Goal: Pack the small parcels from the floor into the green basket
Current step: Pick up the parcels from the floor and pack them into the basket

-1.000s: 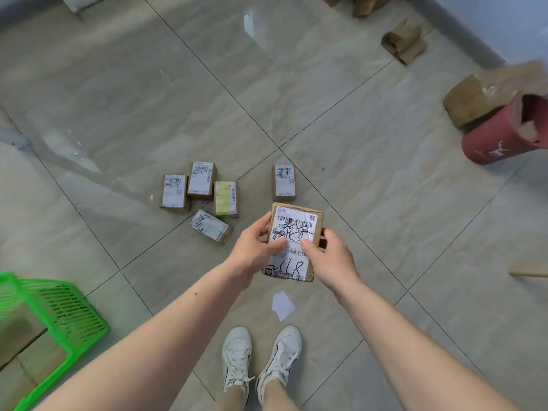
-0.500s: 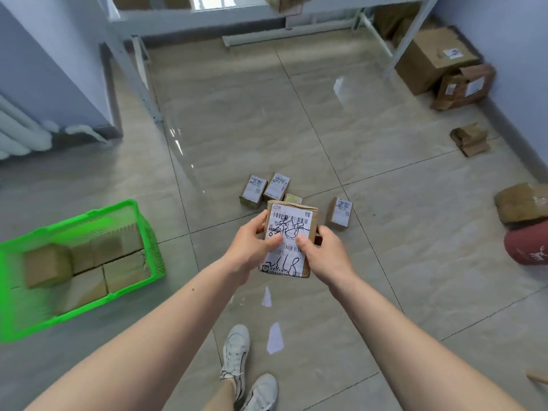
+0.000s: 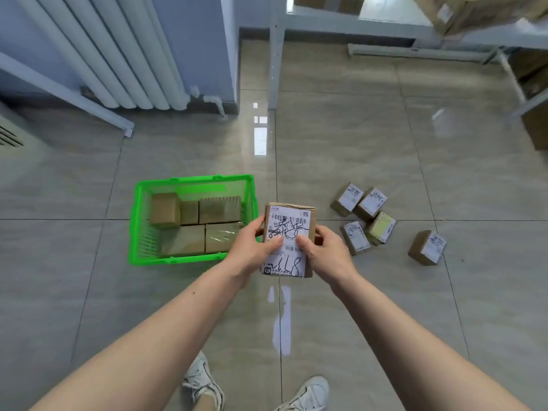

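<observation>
A flat brown cardboard parcel with a white printed shipping label and black handwriting [image 3: 289, 240] is held in mid-air between both hands, above the grey tiled floor [image 3: 385, 292]. The left hand [image 3: 252, 250] is closed on the parcel's left edge, with the thumb pressed on the label and the other fingers wrapped behind. The right hand [image 3: 327, 252] is closed on the right edge in the same way, thumb on the label. The parcel is tilted with its label facing up towards the camera, and it is seen just right of the green plastic mesh basket [image 3: 142, 232], whose near right corner is overlapped by the left hand.

The basket is set on the floor to the left and is already partly filled: five brown cardboard boxes [image 3: 192, 223] are packed inside it, side by side, three along the far wall and two nearer.

On the floor to the right, five small brown cardboard parcels with white labels [image 3: 364, 218] are left lying. Four are clustered close together, one of them bearing a yellowish label, and the fifth is set apart farther right.

White ribbed radiator columns [image 3: 103, 54] are seen far left, and grey metal shelving [image 3: 355, 28] with cardboard boxes far right. Two white sneakers [image 3: 204, 381] are visible at the near edge.
</observation>
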### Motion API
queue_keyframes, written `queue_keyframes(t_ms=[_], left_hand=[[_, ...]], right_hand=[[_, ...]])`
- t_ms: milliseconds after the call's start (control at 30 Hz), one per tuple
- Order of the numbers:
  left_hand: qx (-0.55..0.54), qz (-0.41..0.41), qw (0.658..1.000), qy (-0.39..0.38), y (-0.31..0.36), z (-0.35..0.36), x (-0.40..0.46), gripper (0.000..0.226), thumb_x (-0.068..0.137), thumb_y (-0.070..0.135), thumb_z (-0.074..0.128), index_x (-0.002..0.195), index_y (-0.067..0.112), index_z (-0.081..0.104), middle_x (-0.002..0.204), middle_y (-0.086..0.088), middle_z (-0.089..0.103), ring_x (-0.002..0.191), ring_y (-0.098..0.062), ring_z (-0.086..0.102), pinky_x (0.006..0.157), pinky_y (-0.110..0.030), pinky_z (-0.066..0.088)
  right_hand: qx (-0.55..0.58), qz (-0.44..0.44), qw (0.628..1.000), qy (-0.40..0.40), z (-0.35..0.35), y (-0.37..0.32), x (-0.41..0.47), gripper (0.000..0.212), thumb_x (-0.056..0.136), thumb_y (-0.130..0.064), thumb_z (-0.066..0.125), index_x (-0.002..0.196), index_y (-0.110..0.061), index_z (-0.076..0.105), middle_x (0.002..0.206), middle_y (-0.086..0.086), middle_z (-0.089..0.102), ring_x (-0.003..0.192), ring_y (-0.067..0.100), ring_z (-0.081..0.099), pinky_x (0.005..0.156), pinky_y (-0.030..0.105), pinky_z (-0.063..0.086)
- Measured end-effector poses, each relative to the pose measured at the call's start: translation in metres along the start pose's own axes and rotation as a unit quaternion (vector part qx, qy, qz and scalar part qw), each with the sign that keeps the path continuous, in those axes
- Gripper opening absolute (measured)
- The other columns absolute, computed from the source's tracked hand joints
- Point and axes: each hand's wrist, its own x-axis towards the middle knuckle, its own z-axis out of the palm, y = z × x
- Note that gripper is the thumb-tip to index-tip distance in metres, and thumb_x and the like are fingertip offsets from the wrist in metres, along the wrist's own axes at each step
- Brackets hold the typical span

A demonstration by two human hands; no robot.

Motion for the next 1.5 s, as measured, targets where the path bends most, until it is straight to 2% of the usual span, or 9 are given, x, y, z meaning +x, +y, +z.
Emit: queue_keyframes(t_ms=[67, 167, 367, 633, 867, 1000, 1167, 1300, 1500], left_hand=[[0.014, -0.009, 1.000, 0.020, -0.002, -0.045, 0.005, 0.057, 0.088, 0.010, 0.067, 0.138, 0.029, 0.048, 0.108, 0.001, 0.062, 0.100, -0.024, 0.065, 0.080, -0.035, 0.057], [0.031, -0.011, 0.999, 0.038, -0.006, -0.106, 0.015, 0.056, 0.087, 0.012, 0.068, 0.135, 0.033, 0.050, 0.104, 0.002, 0.065, 0.103, -0.027, 0.066, 0.089, -0.045, 0.056], [0.022, -0.007, 0.999, 0.046, -0.017, -0.190, 0.051, 0.051, 0.086, -0.002, 0.064, 0.124, 0.031, 0.055, 0.107, -0.004, 0.069, 0.095, -0.021, 0.064, 0.088, -0.040, 0.057], [-0.014, -0.054, 0.990, 0.130, -0.042, -0.260, 0.132, 0.070, 0.078, -0.002, 0.074, 0.140, 0.010, 0.043, 0.121, -0.011, 0.064, 0.105, -0.024, 0.065, 0.088, -0.038, 0.056], [0.001, -0.057, 0.986, 0.158, -0.102, -0.293, 0.221, 0.062, 0.079, 0.005, 0.074, 0.136, 0.013, 0.050, 0.102, -0.005, 0.068, 0.091, -0.018, 0.065, 0.088, -0.034, 0.054], [0.032, -0.058, 0.985, 0.158, -0.148, -0.309, 0.276, 0.057, 0.079, 0.007, 0.075, 0.132, 0.015, 0.056, 0.104, -0.002, 0.069, 0.097, -0.019, 0.066, 0.094, -0.038, 0.053], [0.104, -0.056, 0.982, 0.149, -0.208, -0.327, 0.341, 0.037, 0.074, 0.023, 0.073, 0.111, 0.027, 0.068, 0.103, 0.002, 0.074, 0.097, -0.022, 0.068, 0.090, -0.045, 0.055], [0.309, -0.066, 0.924, 0.218, -0.237, -0.334, 0.375, 0.042, 0.078, 0.041, 0.067, 0.120, 0.036, 0.062, 0.124, 0.000, 0.053, 0.119, -0.028, 0.043, 0.103, -0.042, 0.037], [0.401, 0.003, 0.868, 0.292, -0.253, -0.331, 0.391, 0.054, 0.073, 0.040, 0.076, 0.123, 0.037, 0.055, 0.133, 0.005, 0.040, 0.122, -0.024, 0.034, 0.098, -0.038, 0.027]], right_hand=[[-0.009, 0.000, 1.000, -0.011, 0.039, -0.021, 0.006, 0.033, 0.084, -0.036, 0.064, 0.113, -0.022, 0.067, 0.105, -0.001, 0.073, 0.098, 0.019, 0.068, 0.091, 0.044, 0.055], [-0.005, 0.005, 0.999, -0.035, 0.093, -0.048, 0.018, 0.033, 0.082, -0.037, 0.065, 0.111, -0.022, 0.068, 0.102, -0.001, 0.074, 0.096, 0.019, 0.070, 0.089, 0.045, 0.056], [0.002, 0.002, 0.998, -0.059, 0.177, -0.083, 0.053, 0.054, 0.069, -0.049, 0.061, 0.115, -0.022, 0.066, 0.103, 0.002, 0.074, 0.097, 0.023, 0.070, 0.087, 0.048, 0.057], [-0.021, 0.002, 0.997, -0.071, 0.258, -0.116, 0.135, 0.057, 0.065, -0.055, 0.060, 0.107, -0.017, 0.068, 0.100, -0.001, 0.075, 0.092, 0.021, 0.072, 0.086, 0.046, 0.057], [-0.049, 0.020, 0.995, -0.085, 0.335, -0.082, 0.220, 0.065, 0.058, -0.062, 0.052, 0.104, -0.019, 0.066, 0.101, -0.001, 0.075, 0.093, 0.024, 0.071, 0.084, 0.050, 0.057], [-0.032, 0.041, 0.994, -0.093, 0.382, -0.049, 0.266, 0.057, 0.054, -0.051, 0.060, 0.102, -0.020, 0.066, 0.099, -0.001, 0.075, 0.093, 0.025, 0.072, 0.083, 0.052, 0.057], [-0.027, 0.047, 0.994, -0.093, 0.429, -0.021, 0.319, 0.028, 0.073, -0.030, 0.063, 0.099, -0.021, 0.066, 0.101, 0.001, 0.074, 0.094, 0.024, 0.071, 0.086, 0.049, 0.057], [-0.044, 0.036, 0.995, -0.086, 0.461, 0.003, 0.356, 0.034, 0.073, -0.031, 0.061, 0.105, -0.019, 0.065, 0.100, 0.000, 0.074, 0.093, 0.023, 0.071, 0.085, 0.050, 0.057], [-0.105, 0.039, 0.991, -0.070, 0.482, 0.009, 0.380, 0.028, 0.083, -0.026, 0.062, 0.108, -0.012, 0.063, 0.105, 0.003, 0.071, 0.097, 0.025, 0.067, 0.082, 0.034, 0.052]])
